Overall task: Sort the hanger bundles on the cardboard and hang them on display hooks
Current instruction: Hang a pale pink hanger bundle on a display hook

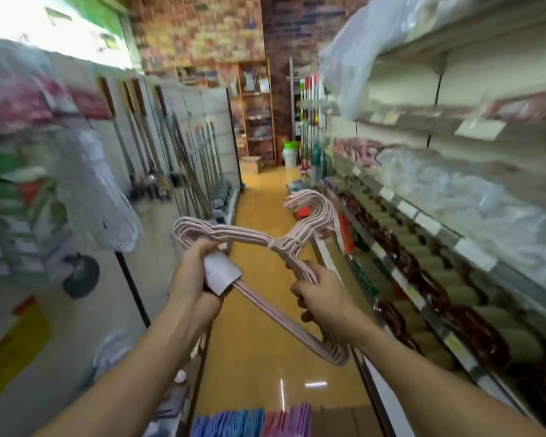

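Head view: both hands hold one pale pink hanger bundle up over the yellow floor of a shop aisle. The left hand curls round its left end, fingers over a white paper label. The right hand grips the bundle's right arm, just below the tie at the neck. The hooks point up and far right. Near the bottom edge lie blue, pink and purple hanger bundles beside brown cardboard. Blurred shelves run along the right.
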